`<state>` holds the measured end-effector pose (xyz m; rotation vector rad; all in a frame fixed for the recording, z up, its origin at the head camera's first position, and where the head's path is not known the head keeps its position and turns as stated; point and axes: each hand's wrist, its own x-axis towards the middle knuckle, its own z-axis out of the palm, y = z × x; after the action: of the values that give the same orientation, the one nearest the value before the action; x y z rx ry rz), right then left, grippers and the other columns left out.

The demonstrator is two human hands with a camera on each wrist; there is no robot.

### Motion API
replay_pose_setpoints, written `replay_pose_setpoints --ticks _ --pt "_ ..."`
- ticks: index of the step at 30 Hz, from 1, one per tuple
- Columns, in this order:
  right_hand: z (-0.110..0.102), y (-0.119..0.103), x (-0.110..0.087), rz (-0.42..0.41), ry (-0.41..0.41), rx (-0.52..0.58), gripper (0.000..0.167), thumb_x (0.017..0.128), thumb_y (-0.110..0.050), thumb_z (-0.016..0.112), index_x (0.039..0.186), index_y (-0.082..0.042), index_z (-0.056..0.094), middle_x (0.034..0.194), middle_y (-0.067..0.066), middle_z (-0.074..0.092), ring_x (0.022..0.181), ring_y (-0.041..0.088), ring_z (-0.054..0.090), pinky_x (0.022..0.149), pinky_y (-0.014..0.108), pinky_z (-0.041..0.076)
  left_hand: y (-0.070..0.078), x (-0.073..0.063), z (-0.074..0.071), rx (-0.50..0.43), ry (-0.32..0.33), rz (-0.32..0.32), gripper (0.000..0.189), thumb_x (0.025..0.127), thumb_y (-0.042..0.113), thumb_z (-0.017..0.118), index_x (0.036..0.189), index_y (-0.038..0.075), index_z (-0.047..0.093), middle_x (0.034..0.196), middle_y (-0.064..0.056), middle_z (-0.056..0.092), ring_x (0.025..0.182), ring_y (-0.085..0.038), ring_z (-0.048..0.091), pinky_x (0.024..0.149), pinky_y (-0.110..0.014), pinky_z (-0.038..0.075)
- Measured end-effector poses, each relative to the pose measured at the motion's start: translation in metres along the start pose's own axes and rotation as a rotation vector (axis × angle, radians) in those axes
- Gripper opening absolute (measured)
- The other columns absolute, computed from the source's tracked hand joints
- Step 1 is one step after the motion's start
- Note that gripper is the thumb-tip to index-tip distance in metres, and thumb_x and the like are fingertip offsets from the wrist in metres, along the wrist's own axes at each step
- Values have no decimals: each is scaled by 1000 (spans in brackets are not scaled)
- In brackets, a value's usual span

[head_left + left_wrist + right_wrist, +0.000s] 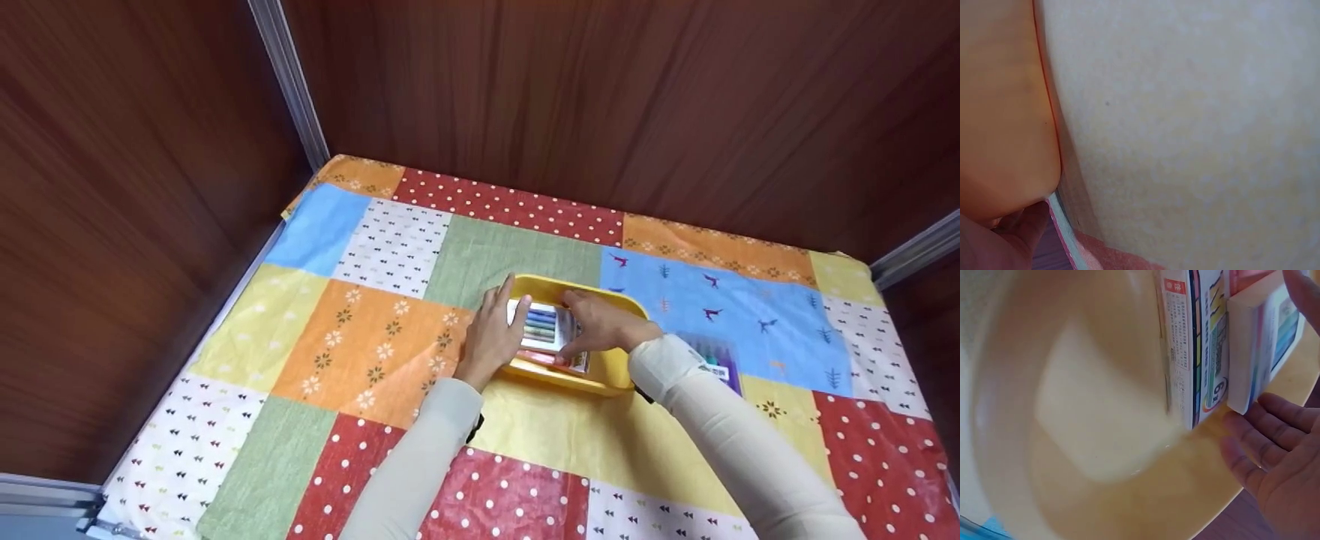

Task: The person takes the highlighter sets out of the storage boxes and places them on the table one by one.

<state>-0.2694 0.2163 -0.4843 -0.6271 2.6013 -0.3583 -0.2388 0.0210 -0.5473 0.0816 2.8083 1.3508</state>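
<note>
A yellow plastic basket [611, 379] sits on the patchwork cloth. My left hand [491, 334] grips its left end, thumb over the inside and fingers along the outside; the left wrist view shows fingers against the orange-looking basket wall [1005, 112]. Inside, a small white crayon box [540, 330] with a window onto coloured sticks lies on other packs. My right hand [604, 322] spans this box's right end, thumb on the near side and fingers on the far side. Beside it, the right wrist view shows a printed white box [1179, 349]. Pinkish packaging [544, 358] shows at the near side.
Right of the basket, partly behind the right sleeve, lies a clear case of purple and green pens [709, 352]. Brown wood-grain panels [480, 90] enclose the table at the back and sides. The patchwork cloth [337, 345] covers the table.
</note>
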Motion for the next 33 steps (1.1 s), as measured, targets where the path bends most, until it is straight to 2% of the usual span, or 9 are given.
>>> replay_pose_setpoints --ticks 7,12,19,23,33 --pt "4 -5 3 13 -25 -26 98 70 -45 92 142 -2 41 132 16 55 120 31 53 112 52 43 0 0 0 6 5 11 67 103 66 26 162 35 19 157 -7 40 132 -34 55 100 -55 50" --pt "5 -5 2 28 -22 -19 98 67 -38 95 141 -3 40 130 17 55 118 31 53 109 51 45 0 0 0 3 8 8 67 103 67 25 162 36 18 157 -7 40 132 -34 56 99 -55 50" --pt "7 1 0 4 9 1 89 67 -26 95 133 0 42 120 17 54 107 28 55 103 48 48 -1 0 0 -5 6 5 67 103 67 26 162 37 19 157 -6 39 133 -34 55 97 -56 50" --pt "8 4 -1 15 15 -3 85 69 -26 94 133 0 44 119 16 55 104 27 56 99 46 50 0 0 0 -9 2 6 68 102 68 25 162 37 19 158 -6 39 134 -33 54 98 -56 49" --pt "6 4 -2 54 9 14 86 72 -30 91 139 -1 46 118 12 59 102 25 57 100 46 51 -1 -1 0 -7 6 5 68 102 69 24 161 37 18 159 -6 38 134 -33 54 100 -56 49"
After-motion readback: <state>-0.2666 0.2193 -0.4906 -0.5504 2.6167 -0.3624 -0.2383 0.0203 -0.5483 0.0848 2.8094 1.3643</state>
